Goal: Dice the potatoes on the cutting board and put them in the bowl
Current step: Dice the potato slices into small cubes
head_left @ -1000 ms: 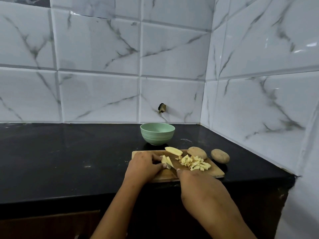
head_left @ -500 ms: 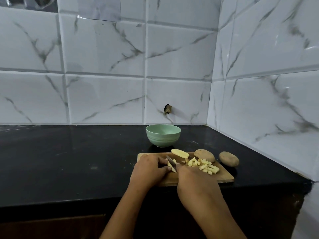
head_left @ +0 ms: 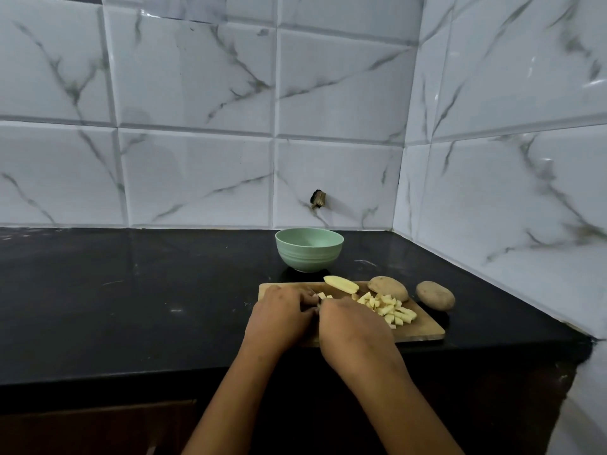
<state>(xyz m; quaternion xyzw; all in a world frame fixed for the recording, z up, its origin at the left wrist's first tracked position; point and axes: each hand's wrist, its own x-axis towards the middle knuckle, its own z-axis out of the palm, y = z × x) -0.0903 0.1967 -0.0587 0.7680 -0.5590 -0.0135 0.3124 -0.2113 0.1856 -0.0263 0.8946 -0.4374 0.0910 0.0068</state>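
Wooden cutting board [head_left: 423,327] at the counter's [head_left: 131,307] front edge. Pale yellow diced potato [head_left: 389,308] is heaped mid-board. Peeled wedge [head_left: 341,284] at the back edge, one brown unpeeled potato [head_left: 388,288] beside the dice, another potato [head_left: 435,295] off the board to the right. A few cut cubes [head_left: 324,295] lie between the hands. Left hand [head_left: 279,318] and right hand [head_left: 354,331] are both curled and touching. Cannot tell what either grips. Green bowl [head_left: 308,250] behind the board.

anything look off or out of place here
One whole potato sits off the cutting board, on the black counter. A dark chipped hole mars the wall tile behind the green bowl. Nothing looks spilled.
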